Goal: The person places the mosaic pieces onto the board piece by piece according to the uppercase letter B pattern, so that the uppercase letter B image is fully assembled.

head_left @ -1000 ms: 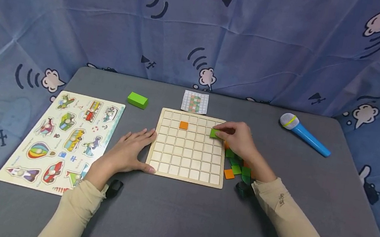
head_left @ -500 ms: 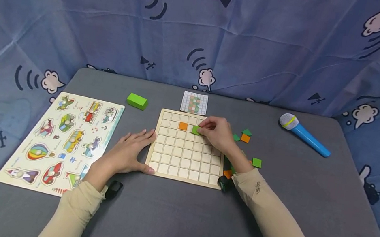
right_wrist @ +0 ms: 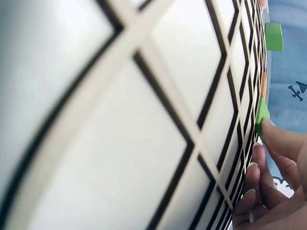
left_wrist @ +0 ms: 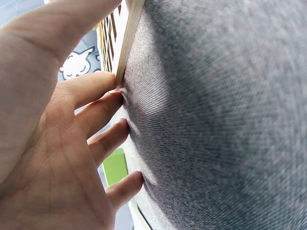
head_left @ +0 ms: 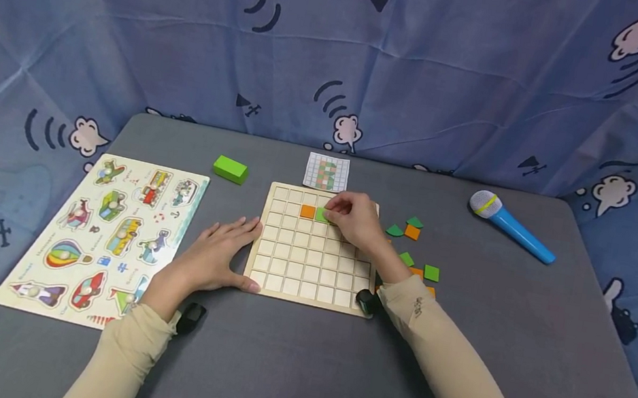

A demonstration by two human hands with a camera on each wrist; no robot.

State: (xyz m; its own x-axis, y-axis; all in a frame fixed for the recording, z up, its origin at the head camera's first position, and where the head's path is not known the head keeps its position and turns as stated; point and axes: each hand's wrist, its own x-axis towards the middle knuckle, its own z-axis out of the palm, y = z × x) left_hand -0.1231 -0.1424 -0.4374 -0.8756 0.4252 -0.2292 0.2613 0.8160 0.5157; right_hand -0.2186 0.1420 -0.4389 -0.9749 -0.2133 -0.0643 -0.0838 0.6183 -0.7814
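A wooden grid board (head_left: 298, 253) lies on the grey table, with an orange square tile (head_left: 307, 212) seated in one of its upper cells. My right hand (head_left: 357, 222) pinches a green square tile (head_left: 321, 214) at the cell just right of the orange one. In the right wrist view, the green tile (right_wrist: 262, 115) stands tilted against the grid under the thumb. My left hand (head_left: 214, 255) has its fingers spread along the board's left side. The left wrist view has the index fingertip touching the board's edge (left_wrist: 128, 40), with other fingertips on the cloth.
Loose green and orange tiles (head_left: 432, 273) lie right of the board, partly hidden by the right arm. Behind the board is a printed pattern card (head_left: 326, 172). A green block (head_left: 230, 169) and a picture puzzle (head_left: 102, 239) are leftward; a toy microphone (head_left: 513, 227) is at right.
My right hand has carried the green tile leftward across the board to beside the orange tile. More of the loose tiles show now. The left hand has stayed in place.
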